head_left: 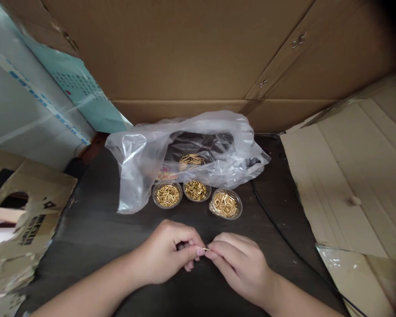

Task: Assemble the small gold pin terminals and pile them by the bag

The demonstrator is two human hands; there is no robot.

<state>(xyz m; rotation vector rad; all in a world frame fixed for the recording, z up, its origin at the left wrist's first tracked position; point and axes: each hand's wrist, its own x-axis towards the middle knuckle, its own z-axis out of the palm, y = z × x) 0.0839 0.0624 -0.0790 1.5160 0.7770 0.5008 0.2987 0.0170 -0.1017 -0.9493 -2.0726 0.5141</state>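
Note:
Between the fingertips of my left hand [174,252] and my right hand [239,262] is a thin gold-coloured metal pin [206,249], pinched from both sides above the dark tabletop. Most of its length is hidden by the fingers. Beyond the hands stand three round clear plastic cups of small gold metal pieces: a left cup [167,195], a middle cup [197,190] and a right cup [226,204]. Behind them, a crumpled clear plastic bag [135,149] lies open, with longer thin gold pins [192,159] heaped in it.
A dark table [95,237] lies under everything. Cardboard [191,53] walls off the back, with more cardboard [343,176] on the right and a printed, torn carton [29,224] on the left. A black cable [287,240] runs along the right side.

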